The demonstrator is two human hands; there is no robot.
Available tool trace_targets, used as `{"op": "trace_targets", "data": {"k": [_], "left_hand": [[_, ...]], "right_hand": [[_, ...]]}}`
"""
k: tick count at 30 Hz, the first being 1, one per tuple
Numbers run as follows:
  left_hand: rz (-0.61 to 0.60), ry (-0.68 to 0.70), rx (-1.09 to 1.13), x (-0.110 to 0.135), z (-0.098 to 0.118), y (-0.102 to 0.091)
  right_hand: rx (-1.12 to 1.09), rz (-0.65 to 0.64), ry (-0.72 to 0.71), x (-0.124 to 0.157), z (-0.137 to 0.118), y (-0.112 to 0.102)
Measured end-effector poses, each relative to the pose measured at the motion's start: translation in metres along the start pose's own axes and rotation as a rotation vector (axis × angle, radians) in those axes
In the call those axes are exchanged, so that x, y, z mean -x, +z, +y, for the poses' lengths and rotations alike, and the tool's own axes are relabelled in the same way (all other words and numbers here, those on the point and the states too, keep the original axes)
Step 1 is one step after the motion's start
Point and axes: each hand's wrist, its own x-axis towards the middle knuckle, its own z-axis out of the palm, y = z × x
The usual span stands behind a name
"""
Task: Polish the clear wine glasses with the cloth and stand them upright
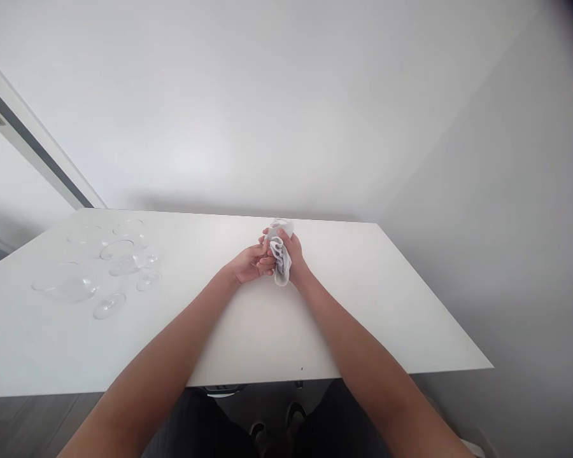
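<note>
Clear glass bowls [108,306], left: loose group of see-through pieces on the white table [391,318], well apart from the hands. Outlines faint, so no firm count; can't tell which are wiped.
Left forearm [186,334]: reaches forward and inward from the lower left, over the table's near edge, elbow end low in view.
Left hand [253,262]: palm turned inward, fingers curled, grasping the cloth-and-glass bundle from its left side. Finger overlap hides exactly which tips bear on glass.
Clear glass piece [281,223], center: held between both hands toward the table's far edge, top edge poking out beyond the cloth. Shape mostly hidden; can't tell if it touches the tabletop.
Grey-white cloth [281,264]: bunched against the glass, loose end hanging toward the wearer.
Step in hand: looks like wiping or drying this piece, mid-rub.
Next move calls for: a steady hold on the glass by one hand, light turning under the cloth by the other; squeezing thin glass would be the risk.
Right hand [295,256]: wrapped round the bundle's right side, thumb forward over it, grasping cloth with glass.
Right forearm [351,327]: angles in from the lower right, roughly mirroring the left.
</note>
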Motion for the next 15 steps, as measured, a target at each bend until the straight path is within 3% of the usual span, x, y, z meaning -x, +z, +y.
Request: {"op": "trace_targets", "data": {"k": [2, 6, 9, 11, 13, 15], "left_hand": [[0.02, 0.023, -0.044, -0.003, -0.004, 0.003], [0.239, 0.226, -0.304, -0.01, -0.015, 0.01], [0.308, 0.295, -0.499, -0.011, -0.016, 0.012], [0.298, 0.28, -0.601, -0.009, -0.016, 0.012], [0.278, 0.258, -0.669, -0.008, -0.015, 0.012], [0.262, 0.273, -0.699, -0.007, -0.015, 0.012]], "right_hand": [[0.144, 0.098, -0.182, 0.0, 0.001, 0.001], [0.505, 0.245, -0.465, -0.002, 0.007, -0.002], [0.765, 0.244, -0.712, -0.004, 0.007, -0.011], [0.911, 0.168, -0.874, -0.004, 0.002, -0.017], [0.99, 0.101, -0.939, -0.004, -0.004, -0.021], [0.968, 0.177, -0.886, -0.005, -0.009, -0.022]]}}
